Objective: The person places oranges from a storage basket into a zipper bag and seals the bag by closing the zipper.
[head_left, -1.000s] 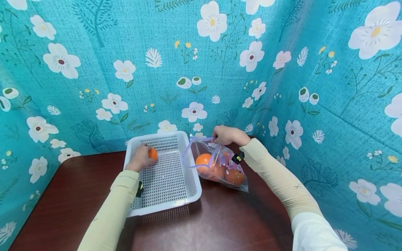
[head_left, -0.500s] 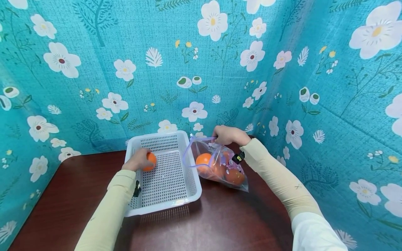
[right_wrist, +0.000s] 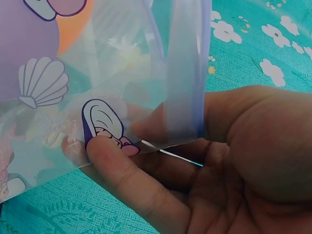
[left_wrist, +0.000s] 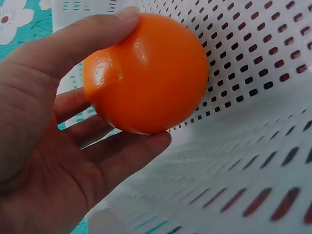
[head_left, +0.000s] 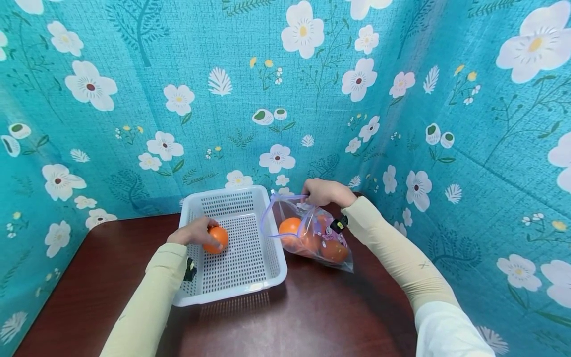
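Inside the white perforated basket (head_left: pixel 232 253), my left hand (head_left: pixel 193 232) holds an orange (head_left: pixel 216 240) near the left wall. The left wrist view shows the thumb (left_wrist: pixel 92 36) on one side of the orange (left_wrist: pixel 151 75) and fingers curled along the other, with the basket's holed floor beyond it. My right hand (head_left: pixel 324 192) pinches the rim of a clear zip bag (head_left: pixel 318 210) with purple edging and cartoon prints. Several oranges lie in the bag, its mouth facing the basket. In the right wrist view, thumb and fingers grip the bag's edge, partly seen through the plastic (right_wrist: pixel 112 73).
Basket and bag stand side by side at the back of a dark reddish-brown table (head_left: pixel 285 322). A turquoise flowered cloth (head_left: pixel 232 99) hangs close behind and to the right.
My left hand has drawn back slightly toward the left, and more of the orange shows as it moves nearer to me. The right hand and bag stay in place.
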A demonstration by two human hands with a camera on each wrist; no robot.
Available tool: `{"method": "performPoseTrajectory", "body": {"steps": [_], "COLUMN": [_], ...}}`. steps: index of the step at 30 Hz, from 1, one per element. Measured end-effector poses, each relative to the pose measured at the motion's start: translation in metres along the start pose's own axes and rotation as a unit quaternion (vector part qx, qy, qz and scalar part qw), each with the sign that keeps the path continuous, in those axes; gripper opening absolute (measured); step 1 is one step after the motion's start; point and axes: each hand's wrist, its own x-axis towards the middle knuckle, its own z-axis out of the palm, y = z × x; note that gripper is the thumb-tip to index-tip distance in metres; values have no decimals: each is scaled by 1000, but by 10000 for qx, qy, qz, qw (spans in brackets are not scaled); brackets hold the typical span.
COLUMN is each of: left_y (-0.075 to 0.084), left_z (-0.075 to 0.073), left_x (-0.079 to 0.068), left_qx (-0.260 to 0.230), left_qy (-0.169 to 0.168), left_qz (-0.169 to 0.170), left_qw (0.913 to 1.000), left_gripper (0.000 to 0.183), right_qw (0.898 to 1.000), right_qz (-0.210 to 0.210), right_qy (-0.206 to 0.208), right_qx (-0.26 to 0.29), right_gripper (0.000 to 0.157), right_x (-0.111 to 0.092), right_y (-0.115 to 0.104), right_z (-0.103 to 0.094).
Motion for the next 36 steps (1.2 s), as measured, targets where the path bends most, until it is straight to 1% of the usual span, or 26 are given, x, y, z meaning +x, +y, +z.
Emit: {"method": "performPoseTrajectory", "body": {"steps": [3,7,16,20,25,29,32,36], "left_y": [0,4,17,19,23,28,31,35], "left_z": [0,-2,-11,-14,-15,-15,-15,-17], "left_x": [-2,-6,-12,-14,-19,-22,-24,-26], "left_qx": [-4,-17,-89,-223,-345,-406,-436,-488], "left_qy": [-53,-68,-23,24,102,215,359,645], "left_qz": [24,153,631,747,757,849,1052,1332], "left_qw": [10000,9999,9980,9970,9965,9953,9929,9878], "left_gripper": [74,74,78,78,80,77,74,74], "right_qw": [10000,10000,9999,9999,9999,9997,9998,9999], "right_qz": [11,5,13,33,53,121,64,37], "right_qy": [-23,-46,-21,1,-1,1,-11,-81], "right_qx": [-7,-39,-118,-141,-152,-196,-186,-106], "right_gripper": [20,21,20,20,20,21,22,25], "right_x": [0,0,0,0,-1,-1,-1,-1], "right_y": [-1,-2,-2,-2,-4,-5,-6,-7], "right_z": [0,0,0,0,1,1,0,-1]}}
